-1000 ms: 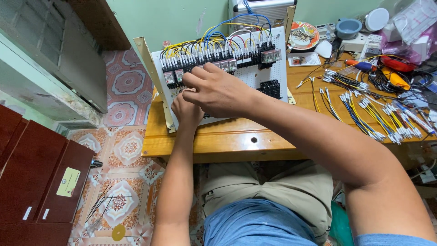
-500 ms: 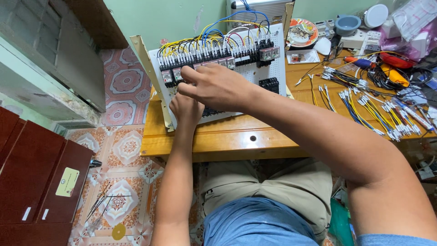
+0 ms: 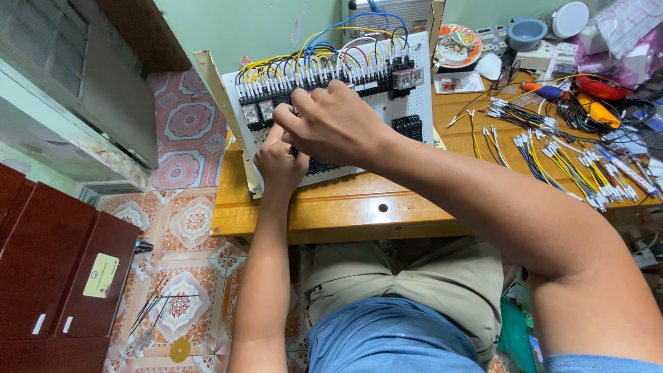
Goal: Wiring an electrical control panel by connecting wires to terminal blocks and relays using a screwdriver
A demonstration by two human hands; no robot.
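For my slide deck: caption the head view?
Both hands, left and right, work close together on a white wiring panel on a wooden table.

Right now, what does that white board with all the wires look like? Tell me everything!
The white perforated panel leans tilted on the wooden table, propped in a pale metal frame. Rows of black terminal blocks and relays are mounted across it, some with small clear-topped modules. Yellow, blue, red and white wires loop over its top edge into the terminals. Both hands are at its lower left: the right hand covers the middle rows, the left hand sits just below, fingers against the components.
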